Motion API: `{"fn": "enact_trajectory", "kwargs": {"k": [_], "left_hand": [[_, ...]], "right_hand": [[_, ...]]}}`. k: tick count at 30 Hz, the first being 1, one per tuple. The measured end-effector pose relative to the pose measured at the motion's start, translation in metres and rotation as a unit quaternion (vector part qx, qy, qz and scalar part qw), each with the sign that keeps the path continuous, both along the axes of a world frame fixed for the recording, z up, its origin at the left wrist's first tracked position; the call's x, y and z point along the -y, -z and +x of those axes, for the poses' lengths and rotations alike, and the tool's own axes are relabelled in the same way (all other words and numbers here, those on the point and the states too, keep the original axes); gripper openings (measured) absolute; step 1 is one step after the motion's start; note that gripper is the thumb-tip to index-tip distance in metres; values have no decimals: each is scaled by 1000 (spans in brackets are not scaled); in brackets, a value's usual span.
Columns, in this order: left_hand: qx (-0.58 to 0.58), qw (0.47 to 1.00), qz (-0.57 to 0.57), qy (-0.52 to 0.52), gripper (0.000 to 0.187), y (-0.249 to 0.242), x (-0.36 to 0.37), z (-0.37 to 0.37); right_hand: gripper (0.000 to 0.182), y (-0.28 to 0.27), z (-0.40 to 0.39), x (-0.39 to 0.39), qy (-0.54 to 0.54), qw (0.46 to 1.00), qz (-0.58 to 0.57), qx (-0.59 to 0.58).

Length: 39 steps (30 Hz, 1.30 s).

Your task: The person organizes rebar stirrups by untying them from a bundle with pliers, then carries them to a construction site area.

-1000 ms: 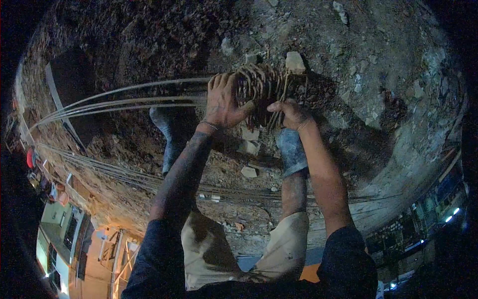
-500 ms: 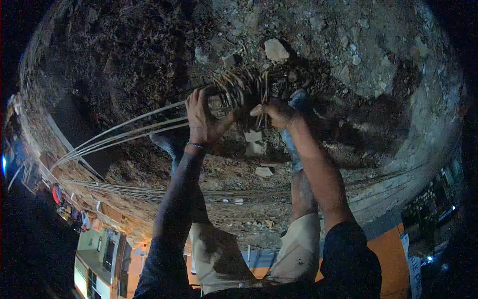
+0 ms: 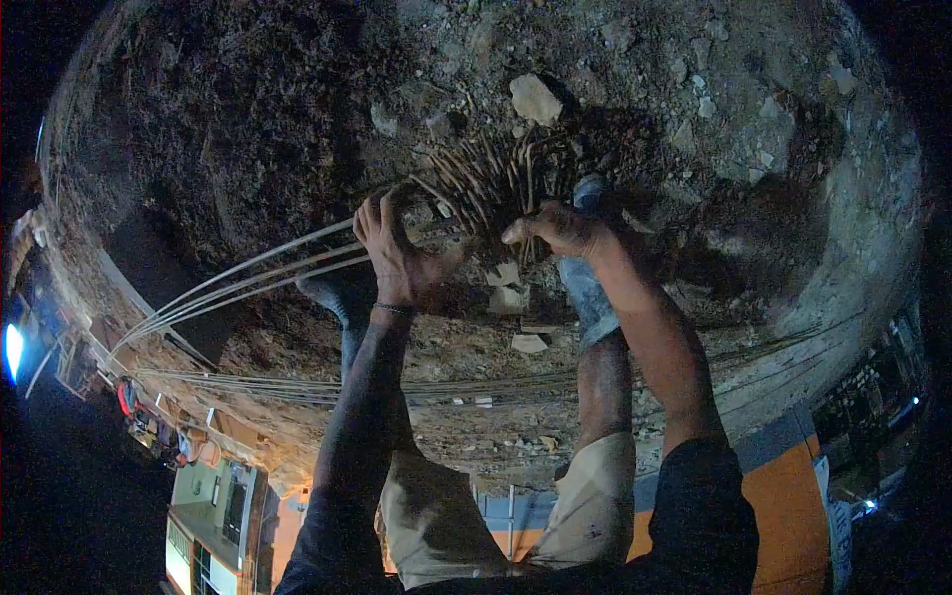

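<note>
A bunch of bent metal stirrups [image 3: 481, 178] hangs around long steel rods [image 3: 268, 256] that run off to the left. My left hand [image 3: 395, 248] is on the rods just left of the bunch, its fingers bent over the upper rod and its thumb reaching towards the stirrups. My right hand [image 3: 565, 233] is closed on the right end of the bunch, its thumb pointing left across the stirrups. Shadow hides the fingertips of both hands in part. Between the hands, the lower ends of the stirrups are dark.
A pale stone [image 3: 536, 100] lies beyond the bunch on rough, rubble-strewn soil [image 3: 654, 79]. My boot [image 3: 587, 288] stands close to my right hand. More long rods [image 3: 248, 385] cross the ground nearer my legs. A dark pit [image 3: 164, 268] lies at the left.
The stirrups now fan out more widely and lean to the left. My left hand has slid a little left along the rods, while my right hand stays at the right end of the bunch.
</note>
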<state>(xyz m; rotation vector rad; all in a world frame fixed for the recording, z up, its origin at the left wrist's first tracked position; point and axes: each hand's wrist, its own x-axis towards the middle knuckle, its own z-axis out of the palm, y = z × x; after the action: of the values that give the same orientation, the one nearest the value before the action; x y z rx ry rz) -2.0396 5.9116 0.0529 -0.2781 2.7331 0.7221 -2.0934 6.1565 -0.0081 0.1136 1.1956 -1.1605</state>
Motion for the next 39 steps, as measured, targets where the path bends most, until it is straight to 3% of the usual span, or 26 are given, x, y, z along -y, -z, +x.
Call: {"fn": "enact_trajectory", "kwargs": {"k": [3, 4, 6, 9, 10, 12, 15, 18, 19, 20, 21, 22, 24, 25, 28, 32, 34, 36, 38, 39], "left_hand": [[32, 999, -29, -1, 81, 34, 10, 28], [13, 998, -61, 5, 75, 75, 28, 63], [-4, 996, -93, 14, 70, 96, 38, 80], [-57, 996, -13, -66, 86, 53, 14, 47], [-8, 999, -2, -45, 80, 14, -2, 19], [41, 999, 7, -21, 74, -8, -10, 12], [-13, 1000, 13, -18, 59, -3, -6, 19], [-80, 992, 59, -84, 59, -1, -3, 30], [-102, 892, 226, -378, 61, 0, -7, 35], [-115, 681, 365, -624, 62, 2, -7, 41], [-120, 681, 361, -626, 62, 10, -5, 51], [-91, 519, 474, -705, 63, 22, 0, 68], [-29, 127, 637, -760, 65, 42, 5, 93], [-32, 121, 638, -760, 65, 51, 8, 90], [-114, 190, 836, -502, 68, 95, 20, 74], [-131, 139, 849, -493, 64, 105, 26, 95], [-135, 166, 865, -454, 67, 89, 15, 78], [-160, 89, 867, -463, 71, 73, 7, 68], [-153, 90, 855, -487, 72, 66, 7, 63], [-145, 95, 843, -509, 73, 62, 7, 57]], "right_hand": [[33, 3, 9, -7, 25, 977, -143, -154], [33, 8, 14, -9, 18, 975, -155, -157], [34, 4, 14, -8, 14, 973, -168, -159], [32, -14, -1, -3, -48, 994, -80, -60], [35, -11, 1, -6, -30, 993, -102, -56], [38, -9, 7, -5, -8, 991, -124, -51], [42, -13, 2, 2, 84, 991, -81, -61], [46, -28, -22, 6, -41, 998, 20, -32], [49, -29, -22, 9, -8, 999, 26, -37], [52, -29, -21, 12, 6, 999, 25, -39], [54, -29, -21, 15, 21, 999, 25, -42], [48, -27, -17, 16, 12, 999, 13, -42], [43, -20, -11, 11, -12, 999, -6, -46], [45, -17, -9, 5, -25, 998, -11, -49], [48, -43, -37, -3, -153, 985, 76, 26], [45, -7, -9, -16, -8, 997, -30, -64], [42, -7, -6, -15, -10, 999, 24, 30], [38, -18, -11, -6, -3, 996, 45, 76], [36, -29, -11, 1, 3, 995, 49, 87], [34, -33, -10, 4, 5, 998, 48, 37]]}}
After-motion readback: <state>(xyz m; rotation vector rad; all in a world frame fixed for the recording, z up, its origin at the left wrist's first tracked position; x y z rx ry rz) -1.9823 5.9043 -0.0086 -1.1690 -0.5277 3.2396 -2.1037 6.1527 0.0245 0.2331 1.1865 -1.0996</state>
